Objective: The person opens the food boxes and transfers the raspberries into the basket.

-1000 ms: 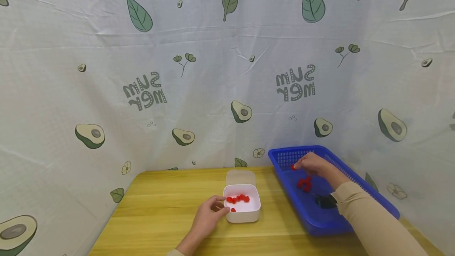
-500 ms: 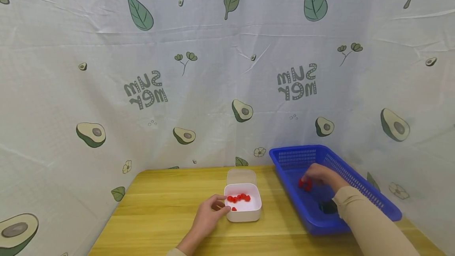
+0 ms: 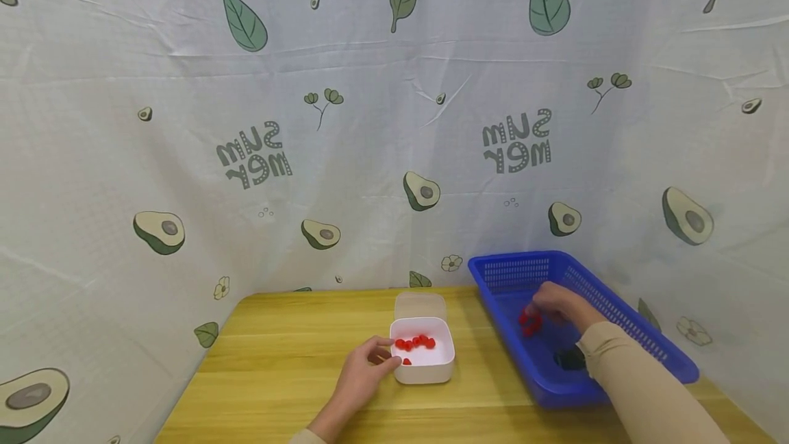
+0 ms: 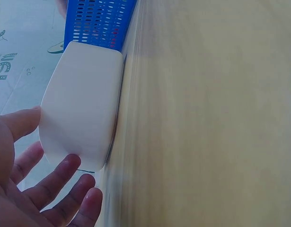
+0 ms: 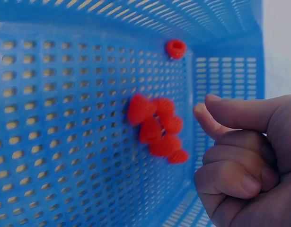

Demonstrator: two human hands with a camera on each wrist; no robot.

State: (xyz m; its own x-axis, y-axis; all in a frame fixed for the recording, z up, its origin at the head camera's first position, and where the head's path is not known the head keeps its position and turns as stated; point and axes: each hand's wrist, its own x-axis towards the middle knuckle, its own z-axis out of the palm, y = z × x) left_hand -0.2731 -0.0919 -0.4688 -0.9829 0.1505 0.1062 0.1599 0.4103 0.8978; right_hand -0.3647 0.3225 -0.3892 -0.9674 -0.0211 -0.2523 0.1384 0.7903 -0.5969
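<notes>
A pale cloth [image 3: 351, 40] hung in creases behind the wooden table [image 3: 296, 341], printed with green leaves [image 3: 244, 21], avocado halves [image 3: 422, 192], small flowers [image 3: 452, 263] and mirrored grey "summer" lettering [image 3: 514, 157]. In the left wrist view, the dim print seemed to be this cloth.

Red berries [image 5: 150, 130] look blurred; the dark object [image 3: 568, 360] is perhaps partly hidden.
</notes>
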